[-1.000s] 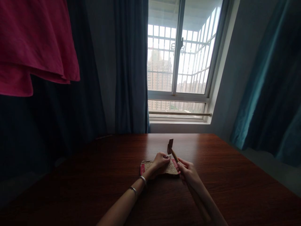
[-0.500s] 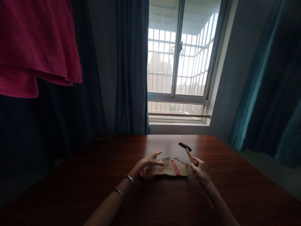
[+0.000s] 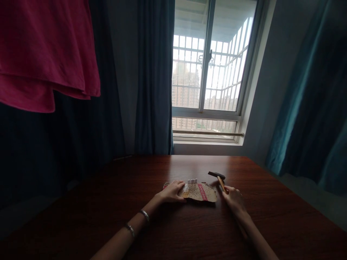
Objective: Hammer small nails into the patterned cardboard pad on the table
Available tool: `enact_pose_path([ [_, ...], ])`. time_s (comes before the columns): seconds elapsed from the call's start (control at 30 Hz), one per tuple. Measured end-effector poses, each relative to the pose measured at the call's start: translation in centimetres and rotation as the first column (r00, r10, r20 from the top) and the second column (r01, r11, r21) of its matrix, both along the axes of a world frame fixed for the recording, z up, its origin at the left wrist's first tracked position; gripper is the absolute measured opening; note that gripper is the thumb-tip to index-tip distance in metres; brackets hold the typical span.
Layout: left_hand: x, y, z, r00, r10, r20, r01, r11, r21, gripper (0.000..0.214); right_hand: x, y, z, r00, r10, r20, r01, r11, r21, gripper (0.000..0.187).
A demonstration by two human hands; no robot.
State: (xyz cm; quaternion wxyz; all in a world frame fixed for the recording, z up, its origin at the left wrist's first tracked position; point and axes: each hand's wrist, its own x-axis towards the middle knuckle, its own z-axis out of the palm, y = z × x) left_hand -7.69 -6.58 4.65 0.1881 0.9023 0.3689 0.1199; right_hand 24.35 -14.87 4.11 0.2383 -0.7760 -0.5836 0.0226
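A flat patterned piece [image 3: 199, 193] with pink bands and dots lies on the dark wooden table [image 3: 173, 224]. A short row of upright nails [image 3: 192, 182] stands in its far edge. My left hand [image 3: 171, 191] rests flat on the piece's left end, fingers spread and holding nothing. Just right of the piece, my right hand [image 3: 233, 198] is closed round the wooden handle of a small hammer [image 3: 218, 178]. The dark hammer head sits low, close to the tabletop.
A window [image 3: 208, 72] with bars lies behind the table, with blue curtains [image 3: 153, 76] on both sides. Red cloth [image 3: 46, 54] hangs at the upper left. Two bracelets circle my left wrist [image 3: 137, 221].
The hammer went from raised over the nails to down beside the piece on the right. My left hand let go of the nails and settled flat on the piece's left end.
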Motion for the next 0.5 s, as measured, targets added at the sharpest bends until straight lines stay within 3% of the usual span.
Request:
enact_pose_path([
  [0.3,-1.1,2.1,-0.3,0.997,0.053,0.063,-0.052,0.998,-0.022,0.081,-0.7,0.0,-1.2,0.992,0.032,0.125,-0.021,0.996,-0.087,0.034],
  [0.5,-1.0,4.1,-0.6,0.990,0.092,0.104,-0.088,0.995,-0.047,0.077,-1.5,-0.1,-0.6,0.995,0.074,0.074,-0.069,0.996,-0.062,0.028],
])
